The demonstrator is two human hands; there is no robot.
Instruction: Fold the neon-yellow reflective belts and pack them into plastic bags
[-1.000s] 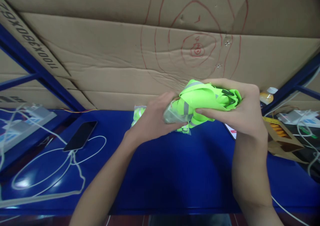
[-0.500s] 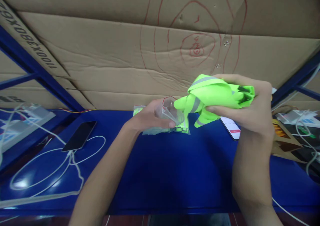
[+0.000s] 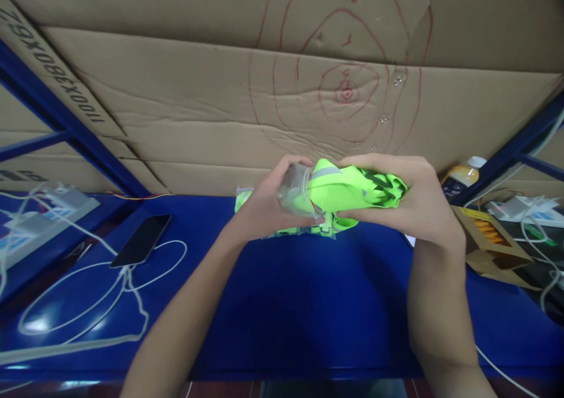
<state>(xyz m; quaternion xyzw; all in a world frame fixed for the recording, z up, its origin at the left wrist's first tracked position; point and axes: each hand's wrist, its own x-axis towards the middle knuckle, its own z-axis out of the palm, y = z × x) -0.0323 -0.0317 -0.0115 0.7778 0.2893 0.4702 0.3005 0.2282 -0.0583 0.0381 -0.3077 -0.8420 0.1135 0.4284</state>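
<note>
My left hand (image 3: 268, 201) is closed round a clear plastic bag (image 3: 293, 189), holding its mouth wide. My right hand (image 3: 409, 195) grips a bundled neon-yellow reflective vest (image 3: 348, 186) with grey strips and black edging. The vest's left end sits inside the bag's mouth, while its right end stays in my right palm. Below and behind the hands lies a packed bag of similar neon-yellow material (image 3: 299, 230) on the blue table (image 3: 299, 310), partly hidden by my left hand.
A dark phone (image 3: 141, 240) with white cables lies at left near a power strip (image 3: 53, 210). At right are a bottle of orange drink (image 3: 465, 178), an open cardboard box (image 3: 493, 242) and more cables. A cardboard wall (image 3: 189, 104) with red-drawn rings closes the back.
My right hand has moved left and pushed the vest's end into the bag's mouth. The bottle at right has come into view, and the phone behind my right wrist is mostly covered.
</note>
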